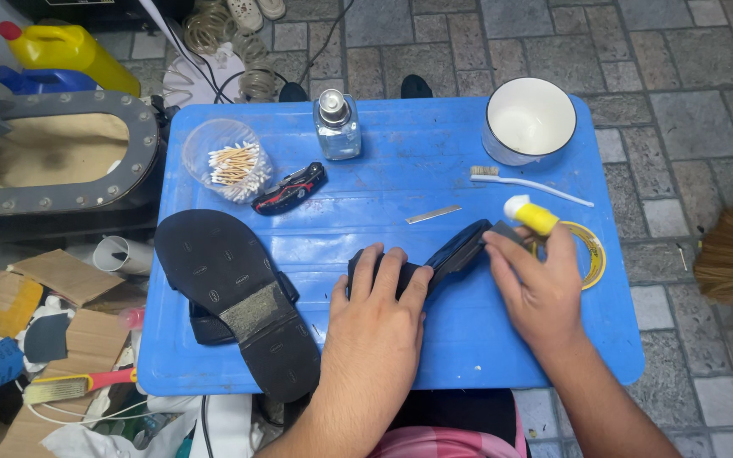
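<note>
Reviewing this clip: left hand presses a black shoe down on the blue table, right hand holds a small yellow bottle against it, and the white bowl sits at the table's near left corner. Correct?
Not quite. In the head view the white bowl sits at the blue table's far right corner. The left hand on the black shoe and the right hand with the yellow bottle are as stated.

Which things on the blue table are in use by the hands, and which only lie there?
In use:
left hand pressing the black shoe
right hand holding the yellow tube

Only lying there:
upturned black sandal
cotton swabs
glass bottle
white bowl
toothbrush
tape roll
</note>
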